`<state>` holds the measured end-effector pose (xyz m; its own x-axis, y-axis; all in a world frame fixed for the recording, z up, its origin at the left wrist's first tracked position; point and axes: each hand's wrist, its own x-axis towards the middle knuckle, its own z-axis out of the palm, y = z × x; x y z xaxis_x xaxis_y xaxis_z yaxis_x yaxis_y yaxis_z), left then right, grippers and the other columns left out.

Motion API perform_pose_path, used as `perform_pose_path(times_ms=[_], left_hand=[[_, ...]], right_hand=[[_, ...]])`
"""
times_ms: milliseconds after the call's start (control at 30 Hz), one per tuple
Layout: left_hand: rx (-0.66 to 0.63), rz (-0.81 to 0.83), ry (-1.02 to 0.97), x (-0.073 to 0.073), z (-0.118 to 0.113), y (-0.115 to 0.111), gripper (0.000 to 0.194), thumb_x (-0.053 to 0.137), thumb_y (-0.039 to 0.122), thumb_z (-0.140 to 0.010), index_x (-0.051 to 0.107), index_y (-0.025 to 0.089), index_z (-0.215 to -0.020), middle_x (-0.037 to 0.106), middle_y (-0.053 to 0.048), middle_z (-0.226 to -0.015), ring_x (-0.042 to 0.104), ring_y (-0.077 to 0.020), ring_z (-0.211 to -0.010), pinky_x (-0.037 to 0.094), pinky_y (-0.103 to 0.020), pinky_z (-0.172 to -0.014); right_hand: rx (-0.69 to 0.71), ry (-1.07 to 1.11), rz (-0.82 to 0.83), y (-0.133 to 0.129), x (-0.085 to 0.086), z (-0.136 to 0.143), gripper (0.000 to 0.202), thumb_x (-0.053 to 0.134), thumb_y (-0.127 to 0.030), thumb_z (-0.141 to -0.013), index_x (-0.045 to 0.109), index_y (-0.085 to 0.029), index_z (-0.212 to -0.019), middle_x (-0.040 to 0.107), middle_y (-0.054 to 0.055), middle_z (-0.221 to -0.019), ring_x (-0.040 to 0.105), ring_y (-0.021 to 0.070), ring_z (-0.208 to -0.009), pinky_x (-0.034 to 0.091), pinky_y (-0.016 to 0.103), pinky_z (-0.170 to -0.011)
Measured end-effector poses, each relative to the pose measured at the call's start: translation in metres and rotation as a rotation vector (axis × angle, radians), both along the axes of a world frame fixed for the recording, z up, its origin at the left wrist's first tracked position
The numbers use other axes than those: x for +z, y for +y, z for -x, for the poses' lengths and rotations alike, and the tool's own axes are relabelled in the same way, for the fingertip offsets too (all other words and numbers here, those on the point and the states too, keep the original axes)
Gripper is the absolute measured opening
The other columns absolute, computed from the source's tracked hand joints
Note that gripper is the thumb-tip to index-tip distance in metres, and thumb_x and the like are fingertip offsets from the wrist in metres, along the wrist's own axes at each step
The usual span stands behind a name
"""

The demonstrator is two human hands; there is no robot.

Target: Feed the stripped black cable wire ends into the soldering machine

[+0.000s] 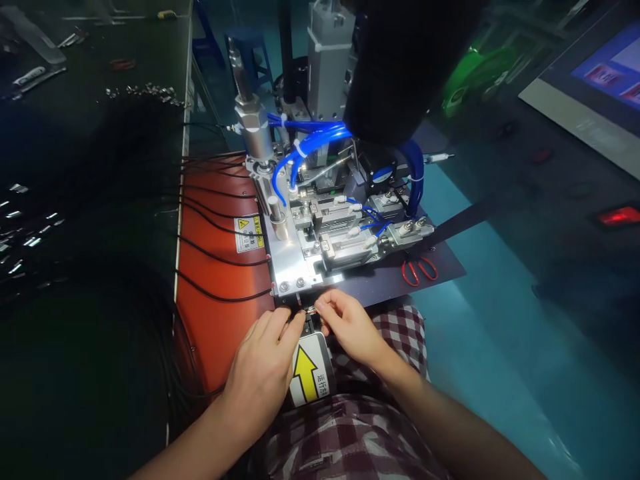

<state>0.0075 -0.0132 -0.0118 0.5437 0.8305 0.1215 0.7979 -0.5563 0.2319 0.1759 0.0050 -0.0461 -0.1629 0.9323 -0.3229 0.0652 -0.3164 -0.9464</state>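
Landmark: silver metal fixture with clamping cylinders [293, 263]. Near side: my left hand [265, 353] and right hand [350, 327] crowd the narrow strip between it and the white plaque with a yellow arrow [306, 370]. Left of it: thin black cables [225, 300] cross the orange-red panel [205, 327], obstructing sideways passage. Over it: looped bright-blue hoses [320, 135] and a large black cylindrical body [400, 73] block reaching from overhead. Near its right corner: red-handled scissors [417, 275]; farther right, open room above turquoise floor [475, 327].

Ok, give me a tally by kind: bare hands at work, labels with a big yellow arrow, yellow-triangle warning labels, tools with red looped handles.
Hands: 2 (left hand, right hand)
Yellow-arrow label: 1
Warning label: 1
Red-handled tool: 1
Total: 5
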Motion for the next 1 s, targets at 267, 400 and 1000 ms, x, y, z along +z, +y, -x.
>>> perform_pose_path(times_ms=[267,400,1000], left_hand=[[0.01,0.086,-0.087,0.001,0.0,0.001,0.036,0.039,0.004,-0.083,0.053,0.01,-0.115,0.055,-0.011,-0.097,0.051,-0.0231,-0.083,0.05,-0.039,-0.071],[0.006,0.124,-0.113,-0.001,0.001,0.002,0.039,0.038,0.003,-0.082,0.051,0.014,-0.117,0.055,-0.011,-0.102,0.051,-0.0227,-0.088,0.05,-0.037,-0.075],[0.23,0.165,-0.155,0.0,0.0,-0.025,0.041,0.034,0.009,-0.086,0.047,0.02,-0.124,0.051,-0.011,-0.114,0.053,-0.0221,-0.102,0.052,-0.036,-0.082]], right_hand=[[-0.032,0.268,0.13,0.002,-0.011,0.001,0.035,0.052,-0.049,-0.083,0.049,-0.018,-0.066,0.049,-0.005,-0.055,0.047,0.0098,-0.048,0.038,0.024,-0.053],[-0.056,0.178,0.051,-0.001,-0.012,0.002,0.032,0.048,-0.046,-0.087,0.05,-0.018,-0.071,0.049,-0.004,-0.059,0.049,0.0104,-0.051,0.039,0.024,-0.053],[-0.096,0.286,0.035,-0.005,-0.016,0.015,0.03,0.053,-0.046,-0.083,0.046,-0.019,-0.072,0.043,-0.007,-0.052,0.039,0.0098,-0.048,0.031,0.024,-0.05]])
